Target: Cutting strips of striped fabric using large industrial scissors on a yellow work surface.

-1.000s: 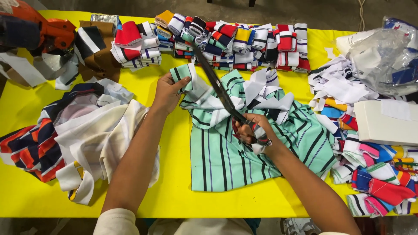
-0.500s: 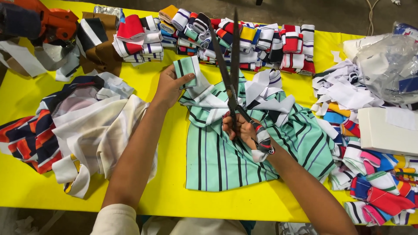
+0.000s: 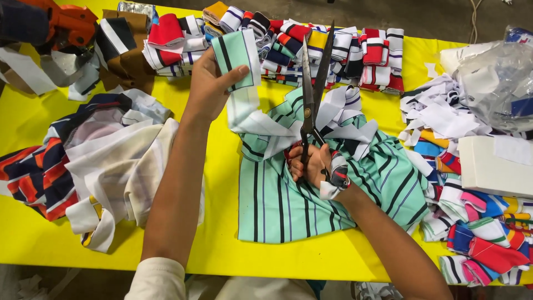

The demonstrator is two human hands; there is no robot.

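A mint-green striped garment (image 3: 311,194) with a white collar lies on the yellow table (image 3: 222,250). My left hand (image 3: 210,83) lifts a green striped cuff piece (image 3: 237,53) off it, with a strip of fabric trailing down to the garment. My right hand (image 3: 313,164) grips large black scissors (image 3: 312,83) by cloth-wrapped handles. The blades point up and away, slightly apart, above the collar.
Rows of folded striped rib pieces (image 3: 288,36) line the far edge. A heap of white and striped fabric (image 3: 94,161) lies left. White scraps (image 3: 438,111), a plastic bag (image 3: 499,72), a white box (image 3: 491,166) and colourful cuffs (image 3: 483,239) fill the right.
My left hand has raised the cuff piece higher and farther from the garment. The scissors have swung from slanting left to nearly upright.
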